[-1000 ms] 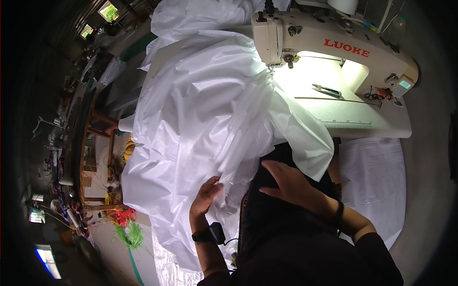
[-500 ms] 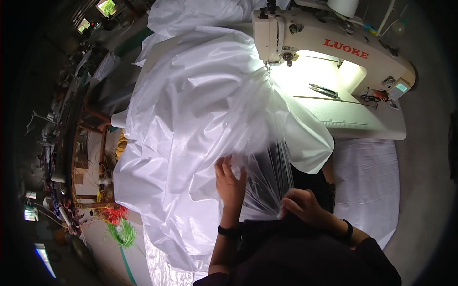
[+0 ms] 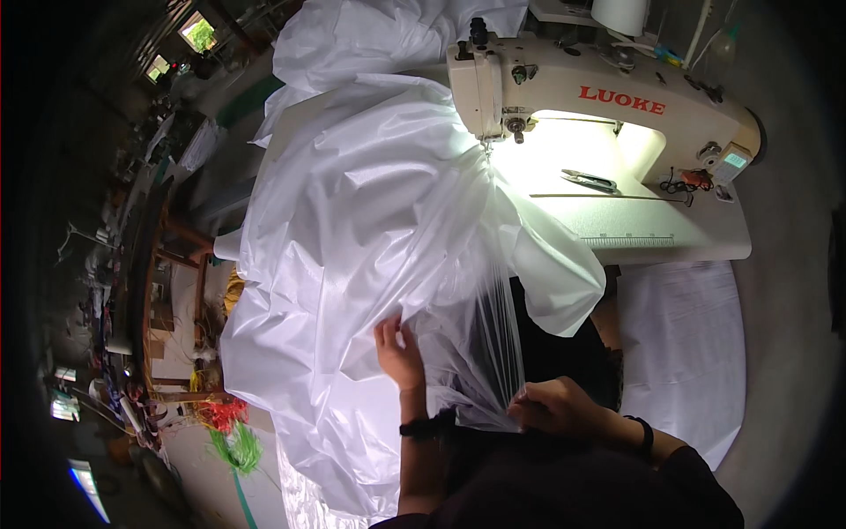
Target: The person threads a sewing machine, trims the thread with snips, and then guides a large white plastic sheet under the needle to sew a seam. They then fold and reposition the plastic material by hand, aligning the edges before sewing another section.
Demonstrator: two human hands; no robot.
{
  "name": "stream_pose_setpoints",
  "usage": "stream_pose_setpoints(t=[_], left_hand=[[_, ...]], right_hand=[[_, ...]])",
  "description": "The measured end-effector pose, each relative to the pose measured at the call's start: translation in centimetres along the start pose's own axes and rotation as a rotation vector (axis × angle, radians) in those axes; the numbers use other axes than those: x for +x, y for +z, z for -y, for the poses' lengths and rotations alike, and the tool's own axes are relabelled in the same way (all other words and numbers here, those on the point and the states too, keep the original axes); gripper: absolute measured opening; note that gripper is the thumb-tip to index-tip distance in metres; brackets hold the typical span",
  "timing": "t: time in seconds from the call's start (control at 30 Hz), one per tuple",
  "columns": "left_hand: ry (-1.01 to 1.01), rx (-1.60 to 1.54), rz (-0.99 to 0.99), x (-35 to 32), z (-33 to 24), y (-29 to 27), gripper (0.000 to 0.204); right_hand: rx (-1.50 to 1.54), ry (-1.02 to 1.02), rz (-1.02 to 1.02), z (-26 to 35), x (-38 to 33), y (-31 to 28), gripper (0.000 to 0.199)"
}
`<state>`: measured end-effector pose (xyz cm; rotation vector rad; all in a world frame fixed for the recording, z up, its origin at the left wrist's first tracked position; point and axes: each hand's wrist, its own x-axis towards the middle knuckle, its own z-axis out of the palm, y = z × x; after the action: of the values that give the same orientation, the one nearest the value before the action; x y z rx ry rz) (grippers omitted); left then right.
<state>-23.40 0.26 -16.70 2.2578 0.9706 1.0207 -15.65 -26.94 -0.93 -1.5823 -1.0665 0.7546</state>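
Note:
A large, crumpled white plastic sheet (image 3: 308, 264) spreads over the left of the machine bed and down toward me. Its gathered edge runs under the needle of a sewing machine (image 3: 608, 88). From there, thin see-through film (image 3: 500, 326) stretches in tight folds down to my right hand (image 3: 555, 406), whose closed fingers pinch it near my body. My left hand (image 3: 401, 354) lies against the white sheet, fingers loosely bent and apart, gripping nothing. Right of the needle, a loose white flap (image 3: 555, 273) of sheet hangs over the bed's front edge.
Small thread snips (image 3: 589, 181) lie on the lit machine bed (image 3: 634, 220). White cloth (image 3: 679, 344) hangs below at the right. Red string (image 3: 225, 413) and green string (image 3: 236, 448) lie at the lower left, near a wooden frame (image 3: 154, 291). More white sheeting (image 3: 370, 44) is heaped behind.
My left hand has moved left and slightly down across the sheet. My right hand keeps its pinch, a little lower. The machine appears slightly shifted left and down in view.

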Motion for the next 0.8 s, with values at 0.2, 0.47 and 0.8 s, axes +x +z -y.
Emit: stream_pose_setpoints(t=[0.2, 0.47, 0.8], left_hand=[[-0.423, -0.589, 0.372, 1.2, -4.6, -9.9, 0.006], [-0.129, -0.532, 1.049, -1.1, -16.3, -13.9, 0.011], [0.017, -0.389, 0.759, -1.9, -17.8, -11.9, 0.01]], right_hand=[[-0.083, -0.13, -0.047, 0.2, -0.3, 0.5, 0.017], [-0.618, -0.531, 0.143, 0.8, 0.8, 2.7, 0.014], [-0.443, 0.219, -0.501, -0.9, -1.2, -1.4, 0.055]])
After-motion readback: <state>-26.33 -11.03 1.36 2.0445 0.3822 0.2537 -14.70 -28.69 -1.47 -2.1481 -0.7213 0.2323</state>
